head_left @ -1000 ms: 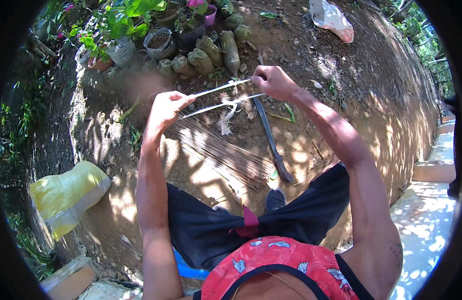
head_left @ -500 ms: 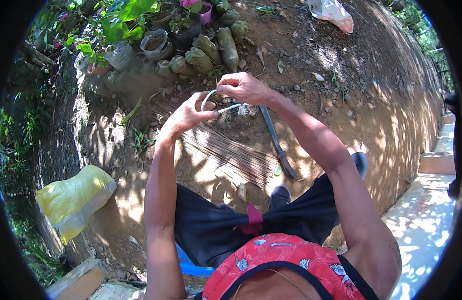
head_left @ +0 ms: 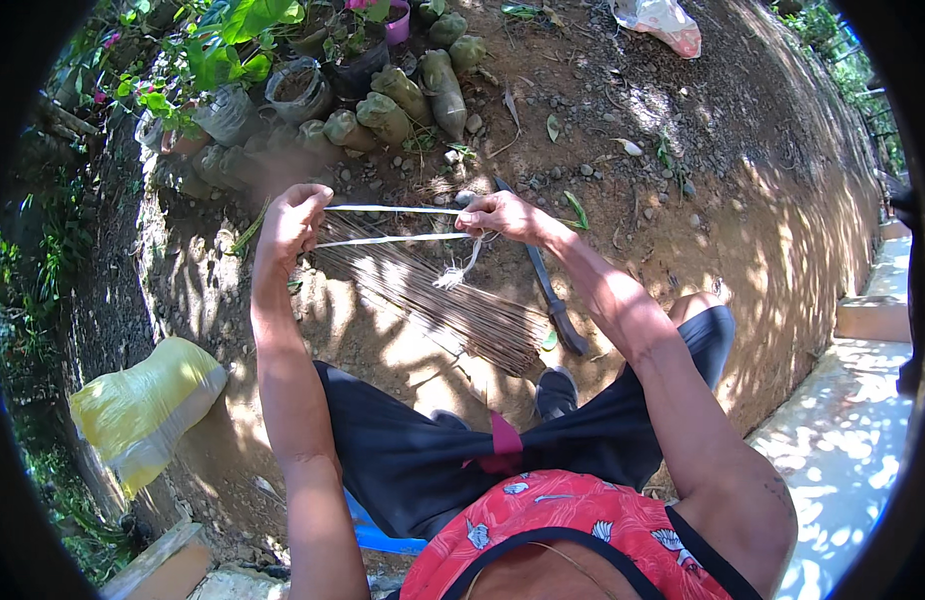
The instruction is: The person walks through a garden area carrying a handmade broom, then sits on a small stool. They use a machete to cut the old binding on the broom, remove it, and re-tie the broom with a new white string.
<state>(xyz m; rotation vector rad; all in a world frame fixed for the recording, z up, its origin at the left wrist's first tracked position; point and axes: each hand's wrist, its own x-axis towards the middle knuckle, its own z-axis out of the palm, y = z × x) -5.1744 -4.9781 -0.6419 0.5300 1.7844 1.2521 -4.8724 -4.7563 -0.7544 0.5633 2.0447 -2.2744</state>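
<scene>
My left hand (head_left: 293, 222) and my right hand (head_left: 503, 215) hold a white cord (head_left: 393, 225) stretched tight between them in two strands. A frayed knotted end (head_left: 453, 275) of the cord hangs below my right hand. Under the cord a bundle of thin brown sticks (head_left: 433, 300) lies on the bare soil, running toward my feet. A long dark knife (head_left: 543, 285) lies on the ground just right of the bundle, below my right wrist.
Several soil-filled bags and pots with green plants (head_left: 363, 100) stand at the top. A yellow sack (head_left: 143, 410) lies at the left. A white plastic bag (head_left: 663, 22) sits at the top right. A pale concrete path (head_left: 843, 420) runs along the right.
My hands were close together half a second ago; now they have drawn apart, my left hand moving left, so the cord is pulled out straight again.
</scene>
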